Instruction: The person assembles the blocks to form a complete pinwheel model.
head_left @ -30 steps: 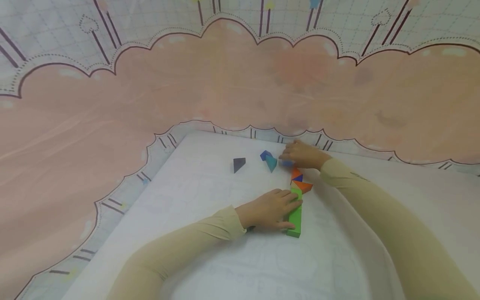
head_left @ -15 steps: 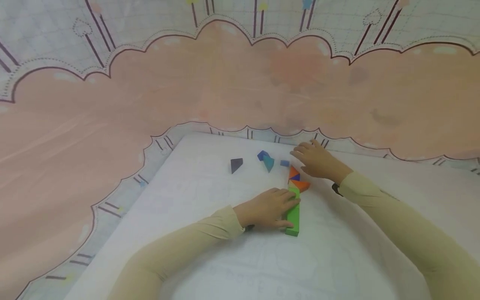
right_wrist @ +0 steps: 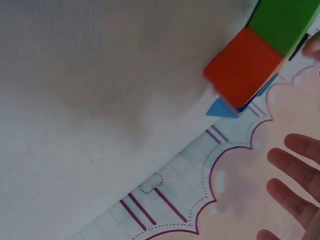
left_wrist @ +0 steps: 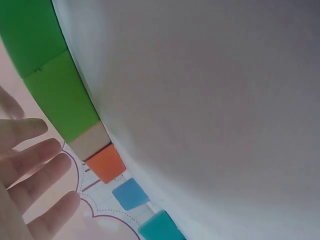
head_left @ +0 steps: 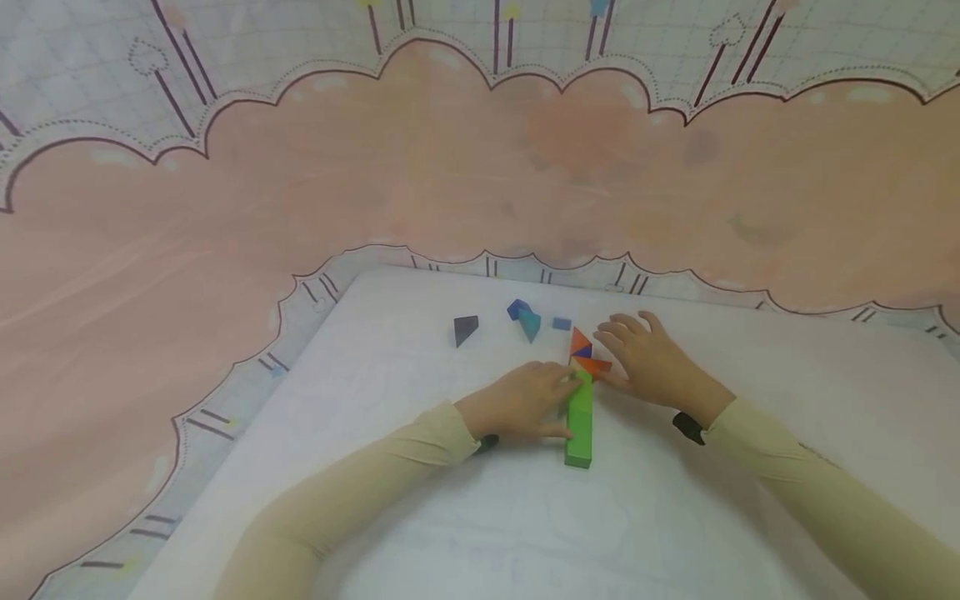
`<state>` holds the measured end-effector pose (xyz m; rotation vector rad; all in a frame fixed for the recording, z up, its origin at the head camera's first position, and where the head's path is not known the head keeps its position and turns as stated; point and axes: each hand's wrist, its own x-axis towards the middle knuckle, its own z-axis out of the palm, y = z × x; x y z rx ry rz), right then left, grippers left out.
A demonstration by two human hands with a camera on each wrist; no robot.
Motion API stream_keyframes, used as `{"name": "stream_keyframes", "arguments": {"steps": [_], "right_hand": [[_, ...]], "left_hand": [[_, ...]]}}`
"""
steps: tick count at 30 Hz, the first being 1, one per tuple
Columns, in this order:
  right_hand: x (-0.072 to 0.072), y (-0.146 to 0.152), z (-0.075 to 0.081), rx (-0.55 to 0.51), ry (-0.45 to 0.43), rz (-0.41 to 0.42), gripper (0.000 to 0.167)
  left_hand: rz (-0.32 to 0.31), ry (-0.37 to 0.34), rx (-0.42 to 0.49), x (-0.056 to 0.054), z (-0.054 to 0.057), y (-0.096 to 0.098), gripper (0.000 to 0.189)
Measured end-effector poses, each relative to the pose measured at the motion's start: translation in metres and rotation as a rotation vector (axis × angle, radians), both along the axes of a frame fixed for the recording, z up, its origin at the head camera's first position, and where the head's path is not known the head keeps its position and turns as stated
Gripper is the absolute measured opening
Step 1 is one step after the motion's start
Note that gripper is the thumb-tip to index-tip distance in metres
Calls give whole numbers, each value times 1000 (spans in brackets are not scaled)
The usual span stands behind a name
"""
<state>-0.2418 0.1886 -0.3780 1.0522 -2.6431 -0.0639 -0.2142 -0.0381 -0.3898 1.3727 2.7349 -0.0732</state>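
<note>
Two green blocks (head_left: 580, 421) lie end to end in a row on the white table. Beyond them come a beige piece (left_wrist: 90, 141), an orange wedge (head_left: 600, 366) jutting right, a small purple piece (head_left: 584, 352) and another orange piece (head_left: 578, 340). My left hand (head_left: 517, 402) hovers at the green blocks' left side, fingers extended; the head view leaves contact unclear. Fingers spread, my right hand (head_left: 652, 362) is right of the row, its thumb close to the orange wedge's tip. Whether it touches cannot be told. Neither hand grips anything.
A light-blue block (head_left: 562, 323) lies just past the row's far end. To its left are a teal piece (head_left: 530, 325) against a blue piece (head_left: 517, 308), then a dark grey piece (head_left: 466, 329). A patterned cloth (head_left: 450, 183) rises behind the table (head_left: 390, 350).
My right hand has left the light-blue block and come back nearer, beside the orange wedge. The left hand's fingers have drawn leftward off the green blocks' top. The view has shifted slightly.
</note>
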Motion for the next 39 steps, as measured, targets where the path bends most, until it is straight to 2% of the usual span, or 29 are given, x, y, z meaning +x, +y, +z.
{"name": "stream_keyframes", "arguments": {"steps": [4, 10, 13, 21, 27, 32, 35, 39], "right_hand": [[18, -1, -3, -21, 17, 5, 51], [46, -7, -8, -7, 26, 13, 59], [55, -11, -10, 0, 15, 24, 61], [62, -18, -18, 14, 16, 108, 63], [61, -17, -21, 20, 32, 123, 63], [61, -17, -23, 14, 26, 143, 59], [60, -17, -25, 12, 33, 161, 56], [60, -16, -27, 4, 49, 177, 56]], "left_hand": [[17, 3, -3, -2, 1, -2, 79], [30, -5, -6, -4, -2, -3, 80], [34, -6, -1, -5, -4, -4, 81], [59, -13, 10, -7, -7, -6, 82], [65, -4, -12, -10, -5, -8, 79], [112, 4, -40, -23, -1, -14, 76], [138, 36, -29, -36, 3, -20, 72], [154, 83, 30, -57, 9, -26, 59]]}}
